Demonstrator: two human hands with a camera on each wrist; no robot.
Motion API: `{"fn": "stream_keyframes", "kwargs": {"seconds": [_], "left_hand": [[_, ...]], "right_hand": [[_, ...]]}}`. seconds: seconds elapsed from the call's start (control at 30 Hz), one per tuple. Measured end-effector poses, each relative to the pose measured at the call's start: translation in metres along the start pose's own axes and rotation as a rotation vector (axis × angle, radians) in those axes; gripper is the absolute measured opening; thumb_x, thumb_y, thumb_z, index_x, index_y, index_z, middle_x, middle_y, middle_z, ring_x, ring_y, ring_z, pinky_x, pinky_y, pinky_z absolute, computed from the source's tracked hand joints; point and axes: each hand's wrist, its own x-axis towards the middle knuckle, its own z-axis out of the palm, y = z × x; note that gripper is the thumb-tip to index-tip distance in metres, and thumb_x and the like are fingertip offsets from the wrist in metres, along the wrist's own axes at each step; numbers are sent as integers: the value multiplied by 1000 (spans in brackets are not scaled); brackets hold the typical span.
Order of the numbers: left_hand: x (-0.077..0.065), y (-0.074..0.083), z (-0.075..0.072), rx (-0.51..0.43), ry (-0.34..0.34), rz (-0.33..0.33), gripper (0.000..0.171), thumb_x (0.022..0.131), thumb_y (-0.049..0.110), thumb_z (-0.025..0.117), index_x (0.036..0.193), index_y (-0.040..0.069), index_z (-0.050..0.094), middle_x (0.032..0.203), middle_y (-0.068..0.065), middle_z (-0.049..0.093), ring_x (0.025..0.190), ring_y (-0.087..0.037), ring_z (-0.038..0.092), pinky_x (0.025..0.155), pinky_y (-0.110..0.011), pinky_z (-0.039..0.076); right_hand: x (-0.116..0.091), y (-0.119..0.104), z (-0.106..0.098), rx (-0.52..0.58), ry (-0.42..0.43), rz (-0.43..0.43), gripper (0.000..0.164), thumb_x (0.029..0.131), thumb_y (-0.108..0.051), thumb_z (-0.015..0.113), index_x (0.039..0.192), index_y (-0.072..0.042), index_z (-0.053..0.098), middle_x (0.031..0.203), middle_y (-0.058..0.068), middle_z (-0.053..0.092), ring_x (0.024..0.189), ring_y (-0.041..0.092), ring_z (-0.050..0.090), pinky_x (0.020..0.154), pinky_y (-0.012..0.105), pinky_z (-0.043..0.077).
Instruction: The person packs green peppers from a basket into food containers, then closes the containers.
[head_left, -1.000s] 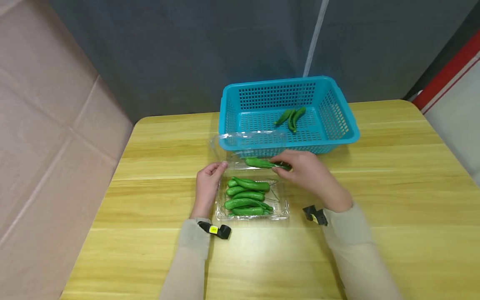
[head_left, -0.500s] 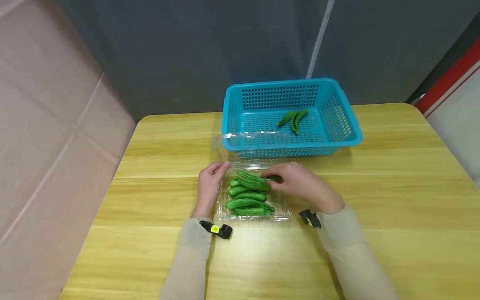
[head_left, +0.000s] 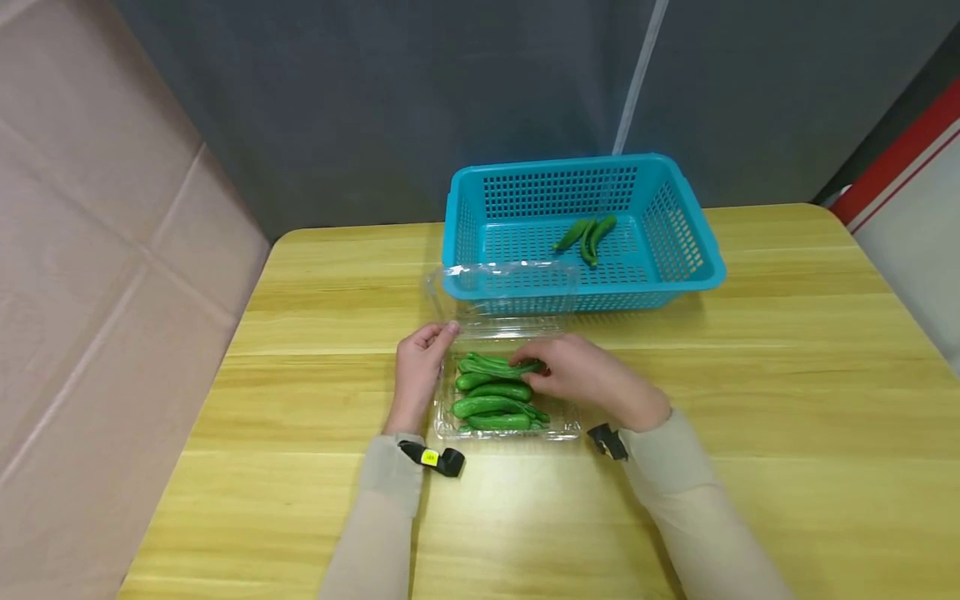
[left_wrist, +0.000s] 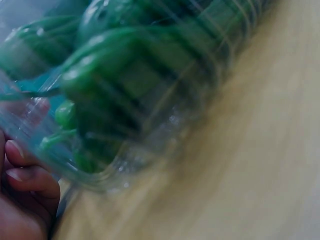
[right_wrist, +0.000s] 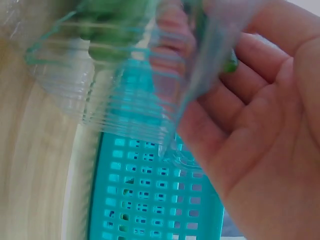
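Lying left to right in the clear box (head_left: pixel 566 427), the green pepper (head_left: pixel 491 368) is gripped at its right end by the right hand (head_left: pixel 581 373). The left hand (head_left: pixel 418 367) pinches the box's rear-left edge. Table (head_left: pixel 795 375) extends widely rightward.

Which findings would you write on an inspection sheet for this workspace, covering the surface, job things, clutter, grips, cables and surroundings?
Surface: light wood-grain table.
Job things: green peppers in an open clear container; three peppers in the blue basket behind it.
Clutter: nothing seen.
Grips: left grip holds the container at its left edge; right grip pinches one pepper inside it.
Cables: nothing seen.
Surroundings: dark backdrop behind, pale pinkish wall at left, red-and-white panel at right.
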Motion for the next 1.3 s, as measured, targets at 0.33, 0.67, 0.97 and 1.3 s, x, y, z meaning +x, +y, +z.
{"fn": "stream_keyframes", "kwargs": {"seconds": [0.33,0.67,0.97,1.3], "left_hand": [[0,0,0,9,7,7,30,85,27,62,94,-1,66,48,4,40,37,-5,32,35,-21,27],[1,-1,0,11,7,3,30,85,27,62,93,-1,66,48,4,40,38,-4,32,35,-20,27],[1,-1,1,13,9,9,31,85,28,62,94,-2,66,50,1,42,37,-4,32,35,-20,27],[0,0,1,10,12,7,31,85,28,62,94,-1,66,48,5,40,37,-4,31,34,-20,26]], "right_hand": [[2,1,4,-4,9,-38,17,83,-22,64,98,-14,67,91,-6,65,76,5,58,71,25,47],[4,0,6,-1,6,14,18,84,-27,63,98,-15,67,90,-7,65,73,2,57,71,25,47],[3,1,5,4,-19,28,20,82,-18,66,101,-13,66,94,-4,65,76,5,57,70,26,47],[4,1,7,-17,-9,42,16,80,-21,67,96,-15,66,88,-8,63,72,4,54,68,24,46]]}}
